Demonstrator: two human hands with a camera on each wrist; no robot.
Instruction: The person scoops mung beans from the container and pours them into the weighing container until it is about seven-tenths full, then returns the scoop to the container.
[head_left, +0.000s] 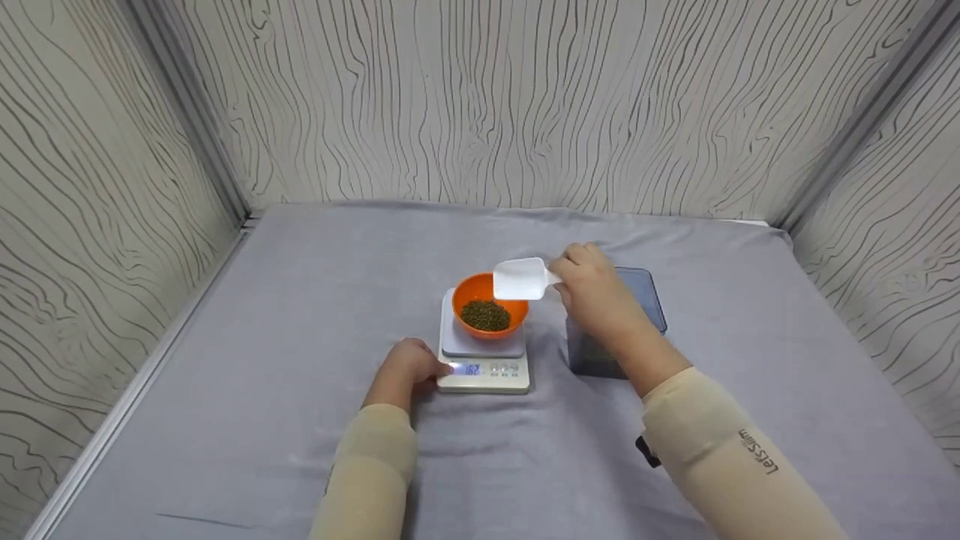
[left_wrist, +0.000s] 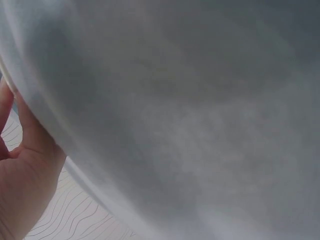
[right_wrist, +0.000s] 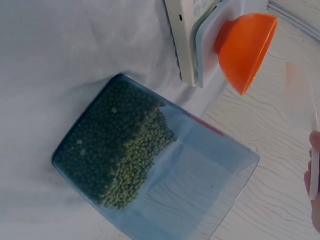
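Observation:
My right hand grips a white scoop by its handle and holds it over the upper right of an orange bowl; no beans show in the scoop. Small green mung beans lie in the bowl, which stands on a white kitchen scale with its display lit. At the scale's front left corner, my left hand holds the edge, thumb by the display; its other fingers are partly hidden. Below my right forearm is a clear bluish container partly filled with mung beans.
A grey cloth covers the table and is wrinkled near the scale and container. Wood-patterned panels enclose the back and both sides, with grey metal posts at the corners.

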